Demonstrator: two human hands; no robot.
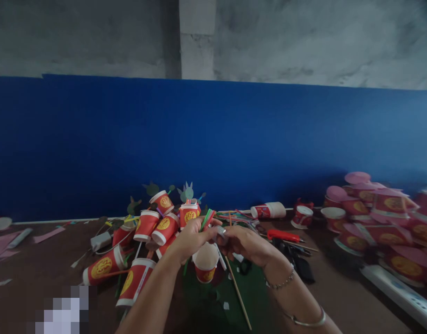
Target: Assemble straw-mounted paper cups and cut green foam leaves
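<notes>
My left hand is closed around a few thin straws, green and reddish, which stick up past the fingers. Opposite it, my right hand pinches a small clear, shiny strip that looks like tape; the fingers of both hands nearly meet there. Just below the hands, a red and white paper cup stands upright with its pale opening facing me. A wooden stick lies slanting on the dark green mat beside the cup.
Several red paper cups with yellow emblems crowd the left. Pink-topped cups pile up at right near a white power strip. A red-handled tool and a lying cup stack are right of centre. A blue panel stands behind.
</notes>
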